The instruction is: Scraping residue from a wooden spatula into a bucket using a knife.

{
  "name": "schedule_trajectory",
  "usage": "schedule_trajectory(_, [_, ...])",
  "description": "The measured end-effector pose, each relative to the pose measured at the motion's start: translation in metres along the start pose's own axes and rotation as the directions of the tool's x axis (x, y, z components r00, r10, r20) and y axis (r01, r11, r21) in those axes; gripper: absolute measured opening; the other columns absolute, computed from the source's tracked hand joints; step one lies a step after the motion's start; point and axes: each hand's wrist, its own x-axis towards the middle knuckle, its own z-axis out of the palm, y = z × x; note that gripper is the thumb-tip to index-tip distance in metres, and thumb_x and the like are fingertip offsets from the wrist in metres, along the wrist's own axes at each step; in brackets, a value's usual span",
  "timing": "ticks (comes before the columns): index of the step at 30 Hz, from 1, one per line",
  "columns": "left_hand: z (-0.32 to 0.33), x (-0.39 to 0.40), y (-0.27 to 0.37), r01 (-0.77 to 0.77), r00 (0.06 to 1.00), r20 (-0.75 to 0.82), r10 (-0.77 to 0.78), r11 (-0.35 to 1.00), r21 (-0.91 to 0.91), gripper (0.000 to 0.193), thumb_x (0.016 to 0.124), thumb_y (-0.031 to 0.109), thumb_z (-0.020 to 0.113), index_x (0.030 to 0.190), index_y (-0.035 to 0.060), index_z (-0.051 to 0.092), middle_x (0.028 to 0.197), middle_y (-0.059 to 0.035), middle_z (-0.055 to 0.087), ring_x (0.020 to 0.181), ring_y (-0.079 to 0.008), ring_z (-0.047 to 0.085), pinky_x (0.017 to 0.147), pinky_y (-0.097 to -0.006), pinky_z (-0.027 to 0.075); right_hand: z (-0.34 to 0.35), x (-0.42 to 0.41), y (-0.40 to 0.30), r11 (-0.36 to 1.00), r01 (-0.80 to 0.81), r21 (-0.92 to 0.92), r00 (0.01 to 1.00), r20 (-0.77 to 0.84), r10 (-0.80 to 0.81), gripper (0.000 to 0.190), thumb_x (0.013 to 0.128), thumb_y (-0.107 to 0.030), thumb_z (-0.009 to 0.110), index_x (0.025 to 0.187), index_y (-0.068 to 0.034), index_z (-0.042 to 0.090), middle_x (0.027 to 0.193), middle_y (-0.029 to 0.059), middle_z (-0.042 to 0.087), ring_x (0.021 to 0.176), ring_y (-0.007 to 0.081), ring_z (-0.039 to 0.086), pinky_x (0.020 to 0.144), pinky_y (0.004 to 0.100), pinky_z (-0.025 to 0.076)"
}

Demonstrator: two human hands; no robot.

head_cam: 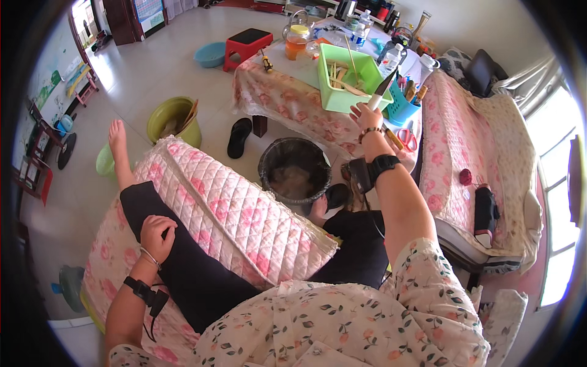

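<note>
My right hand (367,118) reaches out at the near edge of the table and grips a knife (381,90) by its pale handle. The knife's dark blade points up and away, over the corner of a light green plastic basin (330,94). Inside that basin lie strips of pale wood or bamboo (341,78) and a thin stick. My left hand (158,236) rests on my black-trousered leg (183,266), fingers loosely bent, thumb apart, with nothing seen in it. The palm is hidden.
Beside the basin, a blue perforated holder (401,108) contains several tools; red-handled scissors (407,139) lie nearby. A screwdriver (266,63) sits at the table's far-left corner. A black bucket (296,172) stands between my feet, with an olive bucket (176,121) further left. A quilted cover (238,220) lies under me.
</note>
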Motion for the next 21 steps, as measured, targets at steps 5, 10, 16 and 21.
schedule_trajectory(5, [0.003, -0.005, -0.004, 0.005, 1.000, -0.005, -0.005, 1.000, 0.027, 0.005, 0.074, 0.009, 0.064, 0.075, 0.0053, 0.067, 0.083, -0.0074, 0.069, 0.087, -0.0267, 0.062, 0.086, -0.0393, 0.044, -0.057, -0.055, -0.005, 0.875, 0.166, -0.455, 0.985, 0.114, -0.128, 0.018, 0.084, -0.009, 0.066, 0.097, -0.005, 0.055, 0.078, 0.0050, 0.063, 0.061, 0.0141, 0.063, 0.050, 0.0254, 0.052])
schedule_trajectory(10, [0.001, -0.019, -0.004, -0.017, 1.000, -0.003, 0.018, 0.993, 0.115, 0.007, 0.073, 0.013, 0.066, 0.076, 0.0069, 0.068, 0.090, -0.0060, 0.069, 0.096, -0.0263, 0.060, 0.091, -0.0415, 0.042, -0.138, -0.099, -0.001, 0.593, 0.326, -0.736, 0.943, 0.207, -0.260, 0.017, 0.083, -0.017, 0.068, 0.091, -0.005, 0.058, 0.068, 0.0037, 0.061, 0.054, 0.0102, 0.058, 0.044, 0.0238, 0.044])
schedule_trajectory(16, [-0.015, -0.055, 0.000, 0.013, 1.000, -0.016, -0.010, 0.979, 0.203, 0.025, 0.073, 0.010, 0.066, 0.098, 0.0067, 0.068, 0.113, -0.0089, 0.063, 0.117, -0.0311, 0.051, 0.105, -0.0451, 0.035, -0.226, -0.155, -0.007, 0.342, 0.292, -0.893, 0.948, 0.222, -0.229, 0.042, 0.076, -0.038, 0.071, 0.096, -0.002, 0.060, 0.082, 0.0209, 0.065, 0.081, 0.0389, 0.063, 0.073, 0.0441, 0.049])
schedule_trajectory(21, [-0.029, -0.081, -0.003, -0.013, 0.997, -0.068, 0.024, 0.988, 0.154, 0.032, 0.074, 0.006, 0.062, 0.105, 0.0046, 0.066, 0.120, -0.0097, 0.060, 0.122, -0.0318, 0.048, 0.107, -0.0454, 0.033, -0.248, -0.179, -0.003, 0.361, 0.201, -0.911, 0.969, 0.133, -0.206, 0.045, 0.074, -0.039, 0.071, 0.096, -0.001, 0.060, 0.087, 0.0221, 0.065, 0.084, 0.0395, 0.063, 0.074, 0.0446, 0.049])
